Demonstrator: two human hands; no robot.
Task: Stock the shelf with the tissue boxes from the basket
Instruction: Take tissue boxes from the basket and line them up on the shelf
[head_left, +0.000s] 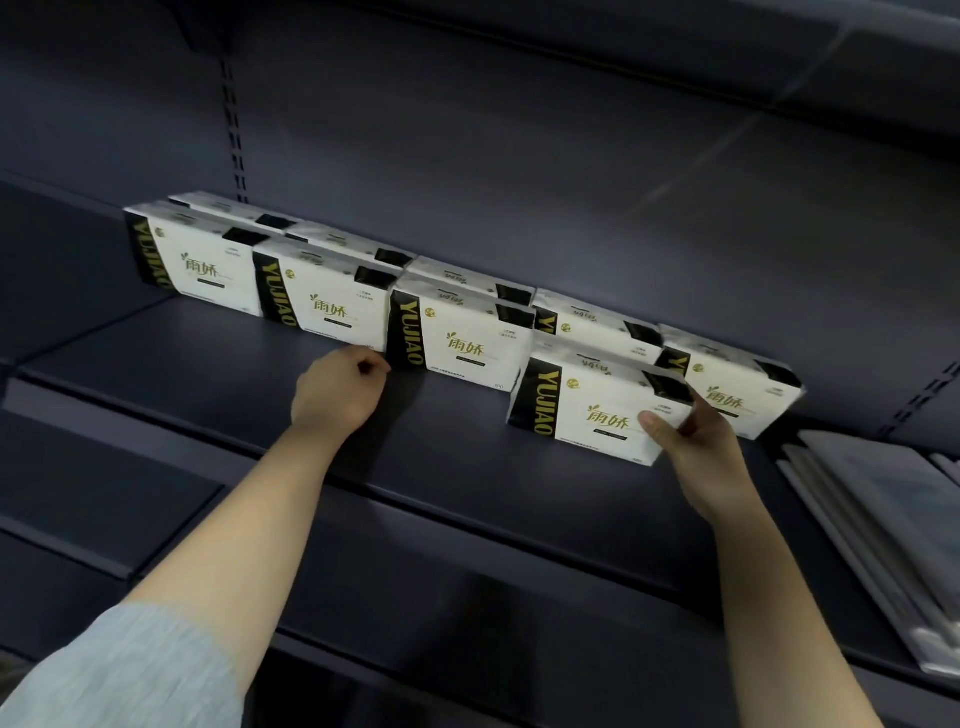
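The right hand pinches the nearest tissue pack at its 4 o'clock corner on the dark shelf. The left hand, curled, seemingly empty, rests by the front row.

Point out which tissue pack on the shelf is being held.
The front-row pack furthest right: the right hand grips its right end, and it sits forward of the row. The left hand holds none.

Back-row tissue packs half hidden; grey items cut off at right edge.
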